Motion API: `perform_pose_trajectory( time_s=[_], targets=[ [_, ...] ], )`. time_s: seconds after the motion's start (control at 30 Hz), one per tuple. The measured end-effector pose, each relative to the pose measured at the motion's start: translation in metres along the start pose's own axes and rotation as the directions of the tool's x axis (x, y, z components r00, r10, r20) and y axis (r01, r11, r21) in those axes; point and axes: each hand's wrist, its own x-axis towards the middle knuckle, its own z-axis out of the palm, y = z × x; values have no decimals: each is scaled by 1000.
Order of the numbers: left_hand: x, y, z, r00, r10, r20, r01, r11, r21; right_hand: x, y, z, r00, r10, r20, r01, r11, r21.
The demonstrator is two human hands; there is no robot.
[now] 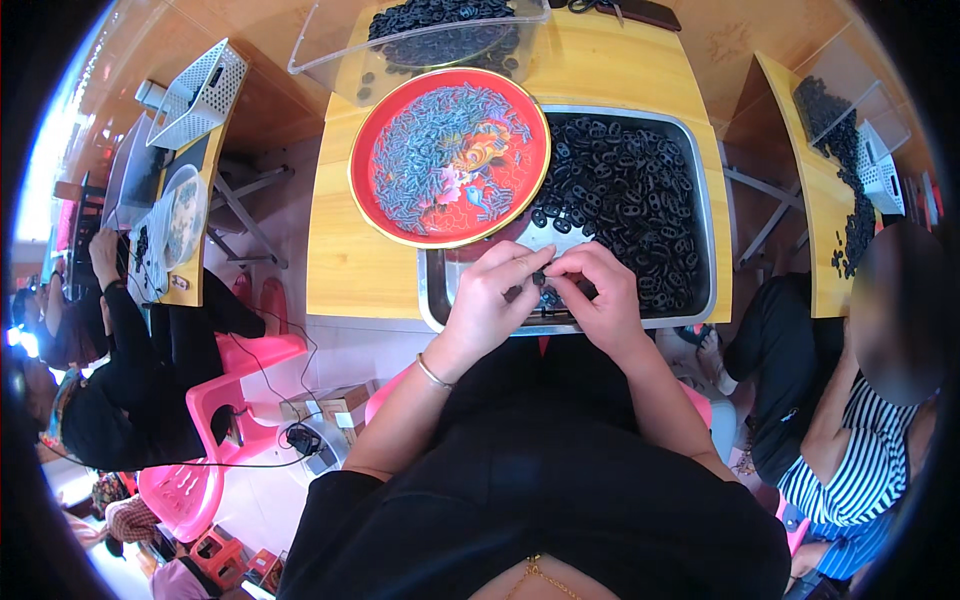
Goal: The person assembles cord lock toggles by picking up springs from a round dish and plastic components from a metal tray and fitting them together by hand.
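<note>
Both of my hands meet over the near edge of a steel tray (pixel 706 240). My left hand (pixel 497 297) and my right hand (pixel 603 292) are closed in a pinch around a small black piece (pixel 540 278), mostly covered by the fingertips. Black oval plastic parts with two holes (pixel 630 190) fill much of the tray, heaped toward its right side. Overlapping the tray's left edge is a round red tray (pixel 362 185) with a gold rim and a painted pattern. Many small grey-blue metal pins or screws (pixel 415 150) lie spread in it.
At the back of the wooden table (pixel 335 275), a clear plastic bin (pixel 335 45) holds more black parts. Scissors (pixel 600 6) lie by the far edge. People sit at side tables left and right. A pink chair (pixel 215 420) and a cable (pixel 250 464) are at my left.
</note>
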Motion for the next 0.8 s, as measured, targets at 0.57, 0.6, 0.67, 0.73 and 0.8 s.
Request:
perform_pose_trajectory(
  time_s=[0.57, 0.6, 0.67, 0.73, 0.8],
  targets=[
    [-13, -14, 0, 964, -264, -28, 199, 789, -581, -4, 2, 8, 987, 158, -17, -154, 975, 162],
    [-13, -16, 1, 960, -278, -28, 188, 717, -671, -3, 0, 7, 987, 158, -17, -153, 975, 162],
    [-12, -15, 1, 956, -292, -28, 173, 636, -752, -2, -2, 9, 984, 176, 7, -169, 931, 322],
    [-12, -12, -2, 957, -287, 33, 207, 601, -772, -2, -3, 11, 977, 212, 8, -198, 899, 389],
    [-12, -11, -3, 943, -330, 48, 243, 579, -779, -3, -1, 12, 969, 248, 13, -226, 862, 454]
  ],
)
